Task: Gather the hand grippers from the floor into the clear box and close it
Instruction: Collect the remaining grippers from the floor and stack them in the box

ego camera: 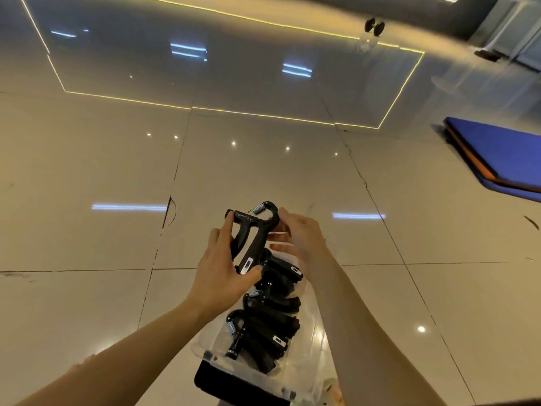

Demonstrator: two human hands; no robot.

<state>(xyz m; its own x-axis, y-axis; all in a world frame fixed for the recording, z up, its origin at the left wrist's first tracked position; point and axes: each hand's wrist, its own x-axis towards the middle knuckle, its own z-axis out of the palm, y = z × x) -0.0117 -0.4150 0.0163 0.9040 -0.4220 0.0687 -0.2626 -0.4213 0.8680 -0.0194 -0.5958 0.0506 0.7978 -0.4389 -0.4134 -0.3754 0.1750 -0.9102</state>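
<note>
Gripping a black hand gripper (251, 232) in the left hand (225, 268), with the fingers wrapped round one handle from the left and the thumb pressing against the lower end of the handles, next to a small white label. Holding it in the air above the far end of the clear box (311, 332), with the looped head and its coiled steel spring (259, 208) pointing away from the body and the handles slanting back down towards the box.

Holding the right hand (301, 235) up on the other side, fingers relaxed and not curled round anything, fingertips lying just beside the looped head. Not showing clearly whether touching it or only close.

Looking down past both bare forearms onto the clear box, sitting on the glossy tiled floor (87, 235), running lengthwise away from the body and open at the top. Showing inside it several more black hand grippers (272, 326), lying on their sides and overlapping one another in a row from the near end to just under the left hand, with springs visible on two of them. Ending at the near side in a black latch (231, 382) across the short wall.

Taking in, further off, a blue mat (503, 153) with an orange edge, lying on the floor at the right, well apart from the box, and a small black dumbbell (374, 25) on the floor far away at the top.
</note>
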